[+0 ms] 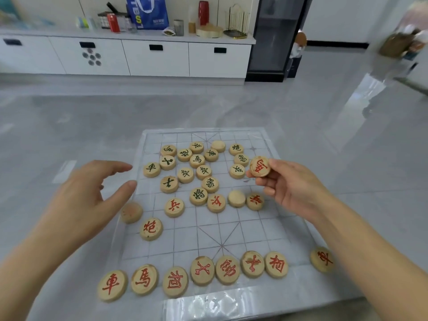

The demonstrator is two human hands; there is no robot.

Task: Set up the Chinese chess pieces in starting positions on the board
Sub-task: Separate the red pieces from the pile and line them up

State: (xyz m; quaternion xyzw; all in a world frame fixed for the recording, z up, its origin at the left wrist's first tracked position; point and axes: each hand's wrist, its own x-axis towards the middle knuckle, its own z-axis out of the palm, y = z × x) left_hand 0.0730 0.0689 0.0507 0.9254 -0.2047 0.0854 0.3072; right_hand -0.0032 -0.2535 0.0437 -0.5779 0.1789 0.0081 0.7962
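1. Chess pieces with dark lettering lay in a loose cluster over the 12 o'clock half of the board, most of them face up and several touching.
2. Along the board's 6 o'clock edge we saw a row of seven red-lettered pieces set side by side, running from 7 o'clock toward 5 o'clock.
3. One more red piece lay apart at 4 o'clock, just off the board on the table.
4. Near the middle we counted three red soldiers and a blank-faced piece; a red cannon sat at 8 o'clock.
5. At 9 o'clock a face-down piece lay on the board's edge, just below the left thumb.
6. Our right hand was at 3 o'clock, its fingers clamped on a red-lettered piece, held above the board with the character toward us.
7. Our left hand hovered at 9 o'clock beside the board, fingers apart and relaxed, holding nothing.
8. Beyond, at 12 o'clock, stood a white cabinet with a blue bag on top.
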